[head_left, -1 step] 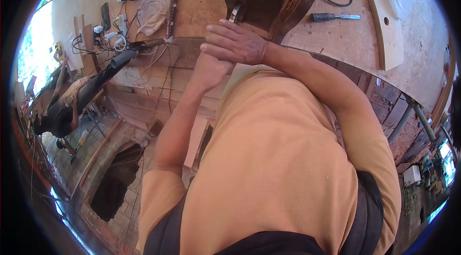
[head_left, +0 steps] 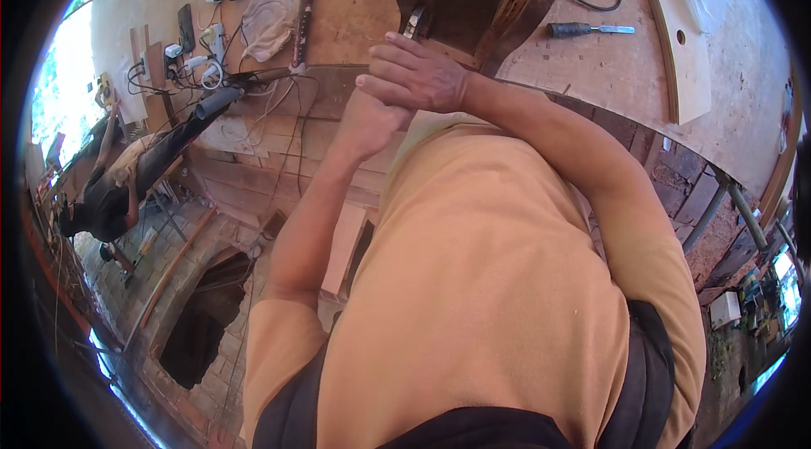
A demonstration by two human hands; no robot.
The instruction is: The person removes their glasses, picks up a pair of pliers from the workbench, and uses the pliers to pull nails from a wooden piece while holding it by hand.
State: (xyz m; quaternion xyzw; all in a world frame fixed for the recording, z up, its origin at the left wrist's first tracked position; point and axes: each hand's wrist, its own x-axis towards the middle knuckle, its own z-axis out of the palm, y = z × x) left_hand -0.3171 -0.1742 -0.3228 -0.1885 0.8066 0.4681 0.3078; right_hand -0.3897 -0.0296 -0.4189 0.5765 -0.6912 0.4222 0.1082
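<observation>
A dark brown curved wooden piece [head_left: 460, 1], with rough, chipped pale bands along its rims, stands at the bench's near edge. A short metal blade [head_left: 413, 21] meets its left side; it looks like a chisel, its handle hidden in my hands. My left hand [head_left: 376, 124] is closed in a fist round the handle end, nearest my body. Over it lies my right hand [head_left: 420, 77], fingers bent across the tool just below the blade. The right fingertips show on the left side; the left fingers are mostly covered.
Right of the wooden piece lies another chisel [head_left: 590, 30] with a dark handle. A hammer [head_left: 305, 14], a crumpled cloth bag [head_left: 268, 22] and plugs with cords [head_left: 203, 65] are on the left. A pale board [head_left: 688, 60] lies at far right. Another person [head_left: 106, 195] is at far left.
The fingers of my right hand have shifted very slightly to the right and up. The wooden piece and everything on the bench look the same.
</observation>
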